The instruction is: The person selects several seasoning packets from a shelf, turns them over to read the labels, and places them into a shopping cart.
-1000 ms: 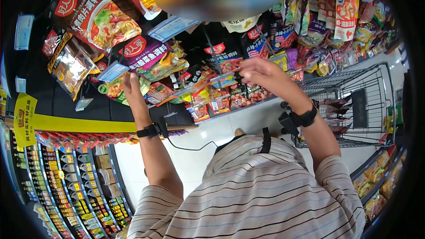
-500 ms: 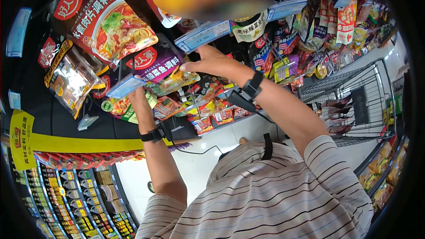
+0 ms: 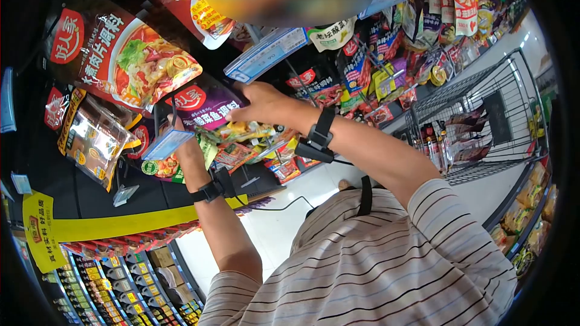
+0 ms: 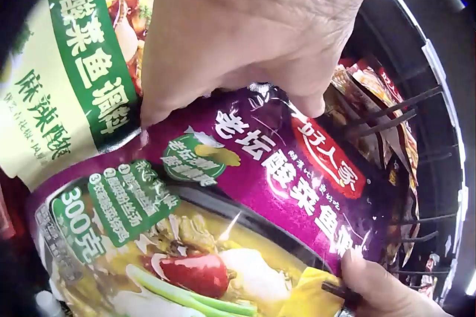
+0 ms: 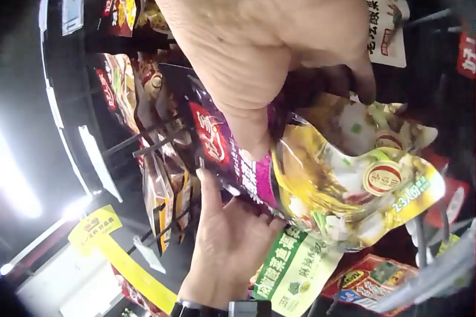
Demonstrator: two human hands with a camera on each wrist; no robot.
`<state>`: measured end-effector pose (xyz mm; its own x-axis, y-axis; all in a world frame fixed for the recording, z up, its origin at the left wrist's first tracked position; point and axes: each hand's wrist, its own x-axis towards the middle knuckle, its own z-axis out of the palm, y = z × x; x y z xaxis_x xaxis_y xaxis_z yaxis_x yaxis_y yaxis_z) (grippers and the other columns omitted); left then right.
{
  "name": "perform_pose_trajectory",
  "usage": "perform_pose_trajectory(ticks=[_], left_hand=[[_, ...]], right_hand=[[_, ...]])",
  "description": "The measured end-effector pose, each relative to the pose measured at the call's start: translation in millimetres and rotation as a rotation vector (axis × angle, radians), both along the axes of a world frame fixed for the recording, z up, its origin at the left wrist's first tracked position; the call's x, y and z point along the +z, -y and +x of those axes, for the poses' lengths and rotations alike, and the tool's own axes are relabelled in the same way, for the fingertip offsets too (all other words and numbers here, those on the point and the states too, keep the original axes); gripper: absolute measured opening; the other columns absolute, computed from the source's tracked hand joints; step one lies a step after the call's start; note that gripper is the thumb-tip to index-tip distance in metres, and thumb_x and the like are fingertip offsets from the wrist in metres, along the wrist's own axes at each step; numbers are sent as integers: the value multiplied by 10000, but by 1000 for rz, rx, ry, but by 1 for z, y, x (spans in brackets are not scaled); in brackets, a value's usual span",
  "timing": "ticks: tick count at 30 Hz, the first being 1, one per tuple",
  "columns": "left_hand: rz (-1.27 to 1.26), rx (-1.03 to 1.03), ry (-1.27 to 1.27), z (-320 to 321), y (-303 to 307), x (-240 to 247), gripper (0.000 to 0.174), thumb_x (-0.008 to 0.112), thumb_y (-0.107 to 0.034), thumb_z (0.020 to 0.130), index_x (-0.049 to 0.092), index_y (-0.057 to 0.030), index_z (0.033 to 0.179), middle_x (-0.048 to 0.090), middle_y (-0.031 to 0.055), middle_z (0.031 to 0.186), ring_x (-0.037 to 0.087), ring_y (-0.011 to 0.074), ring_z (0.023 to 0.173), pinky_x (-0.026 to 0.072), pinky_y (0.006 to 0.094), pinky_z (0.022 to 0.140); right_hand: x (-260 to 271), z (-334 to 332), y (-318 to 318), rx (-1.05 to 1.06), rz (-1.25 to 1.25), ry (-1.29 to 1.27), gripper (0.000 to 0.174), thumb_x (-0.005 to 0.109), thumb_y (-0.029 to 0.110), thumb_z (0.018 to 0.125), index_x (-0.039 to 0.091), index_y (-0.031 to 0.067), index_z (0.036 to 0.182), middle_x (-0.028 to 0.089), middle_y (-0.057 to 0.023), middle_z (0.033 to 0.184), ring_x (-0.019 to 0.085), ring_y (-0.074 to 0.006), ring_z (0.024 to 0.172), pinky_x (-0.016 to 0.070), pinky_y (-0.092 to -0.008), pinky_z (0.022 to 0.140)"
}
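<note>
A purple seasoning packet with a fish picture hangs on the rack among other packets. My right hand grips its right side, thumb on the purple front and fingers behind, as the right wrist view shows. My left hand holds the packet from the other side, partly hidden behind a price tag in the head view. In the left wrist view this hand lies over the packet's edge, and the right thumb presses its far side. A green and cream packet is right beside the left hand.
A large brown seasoning packet and a clear-front packet hang to the left. Above the right hand juts a long price tag. A shopping cart with several packets and bottles stands at right. Yellow shelf edging runs below.
My right hand has come left from the packets on the right and taken hold of the purple packet. The left hand has stayed by the left price tag. The head view has shifted a little.
</note>
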<state>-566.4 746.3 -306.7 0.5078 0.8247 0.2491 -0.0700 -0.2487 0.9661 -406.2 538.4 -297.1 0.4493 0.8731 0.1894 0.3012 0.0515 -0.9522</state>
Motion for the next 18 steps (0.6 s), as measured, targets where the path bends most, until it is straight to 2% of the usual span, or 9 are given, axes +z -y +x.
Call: perform_pose_trajectory(ticks=[4,5,8,10,11,13,16,18], left_hand=[[-91,25,-27,4,4,9,515,556,-468,992,480,-94,1338,557,33,1290,552,173,1145,441,349,975],[-96,14,31,8,3,8,511,556,-461,993,481,-90,1337,558,37,1292,551,175,1153,444,356,981],[28,-123,39,12,0,6,591,500,-484,1010,419,-73,1427,484,83,1417,478,211,1285,371,389,1091],[-126,-247,175,19,1,7,648,460,-516,1017,374,-67,1475,428,98,1482,429,223,1344,322,392,1136],[-127,-250,137,19,-5,3,693,403,-550,1024,325,-64,1512,366,101,1534,372,231,1391,264,393,1171],[-133,-212,160,25,-7,1,681,398,-547,1027,340,-62,1501,378,96,1526,384,232,1382,277,395,1165],[-110,-211,196,30,-22,-6,668,386,-555,1027,367,-63,1479,403,96,1503,413,238,1360,305,398,1151],[-62,-196,166,31,-28,-8,680,369,-577,1023,377,-65,1471,413,93,1492,427,246,1349,317,398,1144]], right_hand=[[-5,-14,-6,-107,34,83,624,762,313,730,576,-15,1226,585,-253,1205,566,-390,1152,445,-418,998],[-9,-17,-9,-105,81,56,610,747,297,734,562,-29,1215,572,-267,1217,556,-389,1171,441,-420,1004],[-15,-25,-15,-159,190,63,624,737,298,765,531,-51,1240,603,-292,1195,575,-398,1172,450,-428,994],[-14,-28,-15,-138,116,40,680,740,289,760,493,-57,1291,608,-282,1213,591,-402,1157,456,-420,1007],[-11,-30,-13,-140,87,51,685,741,287,760,488,-59,1295,611,-280,1211,597,-403,1148,459,-421,1005],[-12,-32,-13,-155,64,45,669,749,286,757,496,-64,1268,625,-269,1196,608,-409,1131,464,-428,1001],[-17,-34,-16,-214,197,17,673,764,298,751,483,-55,1250,627,-273,1177,609,-405,1131,466,-429,994],[-17,-28,-15,-195,185,1,777,763,309,743,417,-78,1320,603,-321,1181,594,-427,1139,459,-443,994]])
